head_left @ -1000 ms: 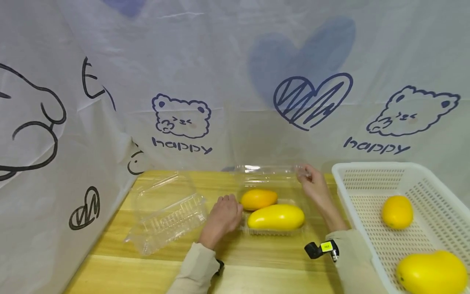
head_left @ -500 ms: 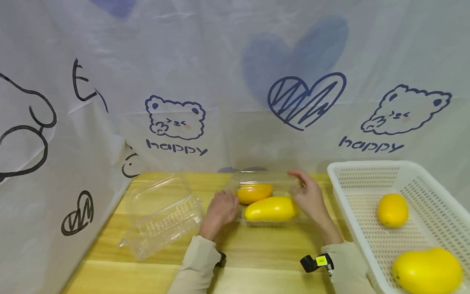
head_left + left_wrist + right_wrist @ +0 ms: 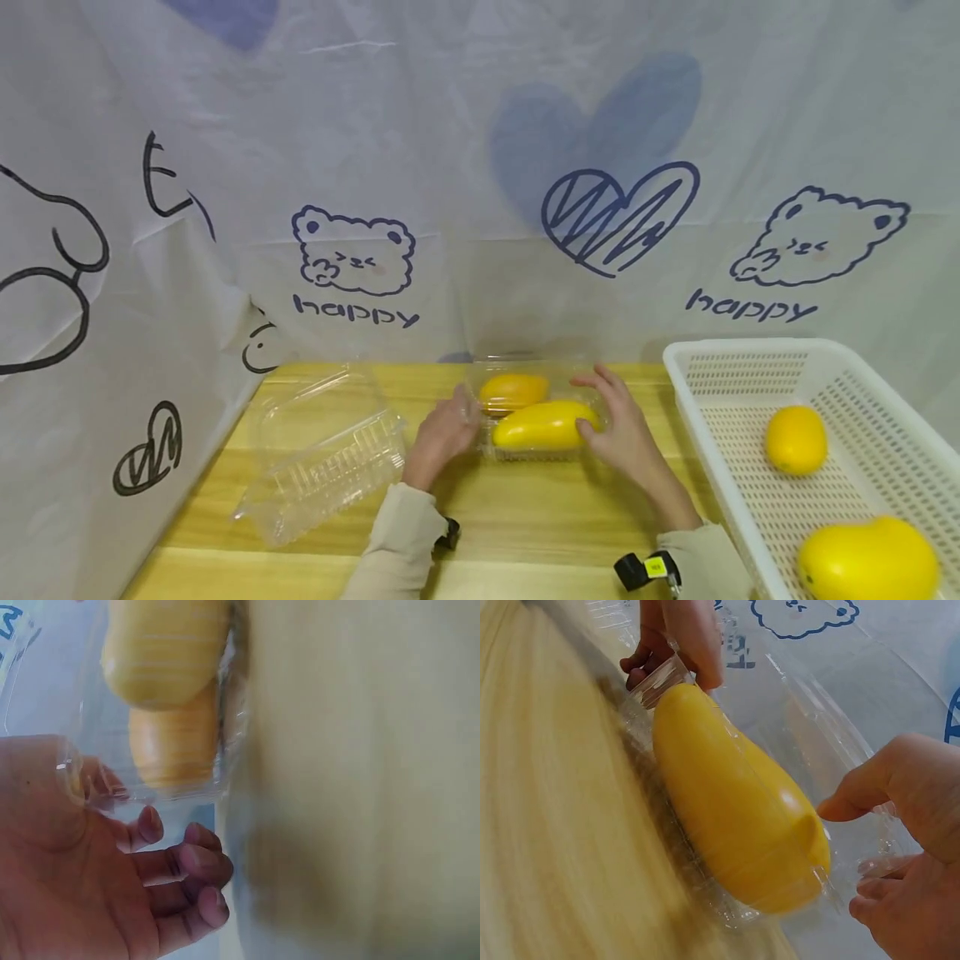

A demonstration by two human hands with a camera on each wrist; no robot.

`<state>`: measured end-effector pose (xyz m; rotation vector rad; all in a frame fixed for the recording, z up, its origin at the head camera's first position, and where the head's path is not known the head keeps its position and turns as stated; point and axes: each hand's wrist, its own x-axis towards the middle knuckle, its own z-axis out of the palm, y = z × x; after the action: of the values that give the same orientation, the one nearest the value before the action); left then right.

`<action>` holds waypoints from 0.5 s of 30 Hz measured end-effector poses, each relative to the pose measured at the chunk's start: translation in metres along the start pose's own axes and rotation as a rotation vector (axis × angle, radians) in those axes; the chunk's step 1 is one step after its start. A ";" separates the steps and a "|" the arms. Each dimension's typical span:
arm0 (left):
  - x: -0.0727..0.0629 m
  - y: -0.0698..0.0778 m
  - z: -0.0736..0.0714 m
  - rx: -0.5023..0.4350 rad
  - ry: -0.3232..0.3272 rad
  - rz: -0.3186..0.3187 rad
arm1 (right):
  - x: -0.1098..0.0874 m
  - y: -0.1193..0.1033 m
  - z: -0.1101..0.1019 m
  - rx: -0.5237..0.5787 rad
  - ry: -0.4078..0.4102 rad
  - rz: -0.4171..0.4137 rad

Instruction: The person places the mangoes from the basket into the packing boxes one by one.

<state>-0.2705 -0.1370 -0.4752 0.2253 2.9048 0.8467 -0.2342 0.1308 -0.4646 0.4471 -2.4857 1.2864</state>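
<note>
A clear plastic clamshell box (image 3: 536, 455) lies on the table with two mangoes inside. The larger yellow mango (image 3: 536, 426) is at the front, and the smaller orange mango (image 3: 513, 392) is behind it. My left hand (image 3: 444, 435) holds the box's left end, with plastic between thumb and fingers in the right wrist view. At the right end, my right hand (image 3: 624, 429) has its thumb close by the yellow mango (image 3: 739, 799) and its fingertips (image 3: 874, 889) bent at the lid's clear edge. The lid hangs partly lowered over the fruit.
A second clear clamshell box (image 3: 322, 467) stands open to the left on the wooden table (image 3: 517, 525). To the right, a white perforated basket (image 3: 697, 425) holds a rounded mango (image 3: 797, 440) and a large mango (image 3: 868, 560). Printed cloth (image 3: 480, 292) hangs behind and to the left.
The lid has come forward and down from upright over the two mangoes. My right hand has moved down and toward me along the box's right end; my left hand stays at the left end.
</note>
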 end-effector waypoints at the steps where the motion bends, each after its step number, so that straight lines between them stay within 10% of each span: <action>1: -0.001 0.000 0.001 -0.022 0.007 0.002 | -0.001 0.000 0.000 -0.003 -0.007 -0.003; 15: -0.029 -0.011 0.006 -0.267 0.151 0.076 | -0.012 0.005 0.004 -0.019 -0.043 0.041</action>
<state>-0.2421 -0.1480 -0.4843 0.2581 2.8891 1.3038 -0.2260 0.1318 -0.4751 0.4262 -2.5528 1.2803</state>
